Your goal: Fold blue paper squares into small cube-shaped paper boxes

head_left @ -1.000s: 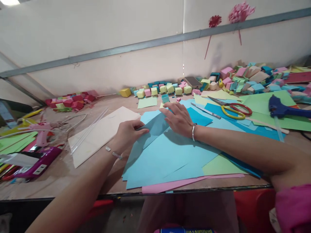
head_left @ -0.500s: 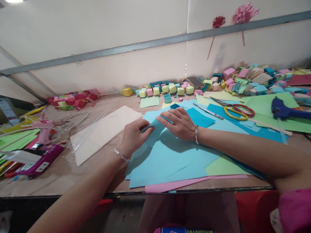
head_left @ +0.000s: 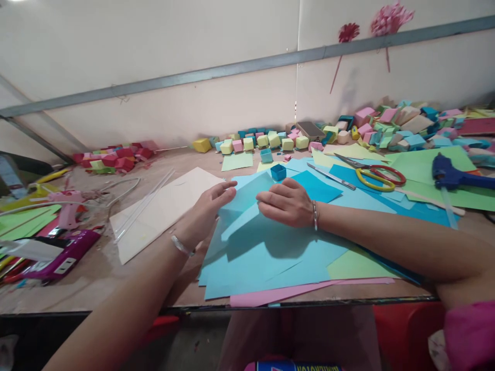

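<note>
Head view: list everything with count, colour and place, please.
Raised sheet: one, light blue, centre
Flat sheets: many, mixed, mostly centre and right
Card: one, cream, left of centre
Strips: few, clear, on the card
Open boxes: two, blue, behind the raised sheet
Blocks: many, mixed, back
Cutter: one, silver, right
Scissors: one pair, red and yellow, right
Glue guns: two, blue right, pink left
Unclear item: one, purple, left
Flowers: two, red and pink, upper right
Wall: one, white, back
Rail: one, grey, across the wall
Table: one, brown, below
Left hand: one, bare, beside the raised sheet
Right hand: one, bare, gripping the raised sheet
</note>
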A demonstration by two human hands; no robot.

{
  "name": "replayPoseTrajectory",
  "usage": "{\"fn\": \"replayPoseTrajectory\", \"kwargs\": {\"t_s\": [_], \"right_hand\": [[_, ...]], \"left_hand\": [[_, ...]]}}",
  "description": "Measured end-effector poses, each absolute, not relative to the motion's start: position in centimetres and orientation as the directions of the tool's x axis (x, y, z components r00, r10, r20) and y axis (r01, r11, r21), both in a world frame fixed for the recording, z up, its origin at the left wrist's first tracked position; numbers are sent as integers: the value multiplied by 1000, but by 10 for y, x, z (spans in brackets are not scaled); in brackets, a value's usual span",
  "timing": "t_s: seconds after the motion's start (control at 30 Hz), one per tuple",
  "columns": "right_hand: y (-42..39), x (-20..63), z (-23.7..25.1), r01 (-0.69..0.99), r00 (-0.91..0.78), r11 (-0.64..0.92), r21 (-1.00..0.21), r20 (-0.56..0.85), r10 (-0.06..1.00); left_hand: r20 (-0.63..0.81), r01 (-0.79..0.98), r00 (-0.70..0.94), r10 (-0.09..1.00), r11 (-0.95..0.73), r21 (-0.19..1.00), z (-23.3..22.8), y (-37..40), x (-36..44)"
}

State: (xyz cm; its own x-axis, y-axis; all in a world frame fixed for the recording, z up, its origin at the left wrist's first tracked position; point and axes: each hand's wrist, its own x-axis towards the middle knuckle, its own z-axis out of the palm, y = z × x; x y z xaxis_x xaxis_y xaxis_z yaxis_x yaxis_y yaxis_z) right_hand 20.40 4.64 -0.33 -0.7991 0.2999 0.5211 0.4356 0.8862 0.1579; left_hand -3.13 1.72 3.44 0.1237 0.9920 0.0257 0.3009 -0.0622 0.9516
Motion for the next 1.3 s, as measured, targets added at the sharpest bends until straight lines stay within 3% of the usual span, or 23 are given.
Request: {"fn": "replayPoseTrajectory", "kwargs": {"t_s": [0.13,0.2,0.3,0.47,0.57,0.67,0.77,0.87,0.97,1.03,1.17,1.3], "right_hand": [[45,205,-8,324,-772,940,109,605,196],[46,205,-10,310,-768,943,124,617,172],[46,204,-9,334,-780,936,111,589,209],[48,203,-3,407,-816,903,136,499,292],[49,202,-5,333,-854,924,188,476,211],[53,200,-9,262,-861,948,178,487,147],[61,200,-12,407,-758,912,50,576,307],[73,201,-17,507,-536,834,-218,677,503],[84,201,-23,397,-368,728,-559,629,684],[86,199,-26,241,-365,637,-732,540,759],[81,197,-24,68,-415,505,-860,436,798],[74,197,-17,188,-325,492,-850,419,848]], "left_hand": [[-294,110,336,895,273,956,38,25,-50],[-343,77,408,846,342,936,37,28,-56],[-329,105,443,834,316,943,32,29,-56],[-353,148,363,862,321,936,22,27,-41],[-333,99,289,897,318,943,20,27,-37],[-267,31,104,958,265,964,20,30,-38],[-199,4,-42,979,199,980,22,34,-41],[-162,11,-87,983,163,987,22,36,-42],[-122,42,-105,987,127,991,21,34,-40],[-107,80,-101,989,115,990,21,33,-39],[-88,187,-72,994,100,977,21,31,-38],[-34,215,-67,997,48,976,23,30,-36]]}}
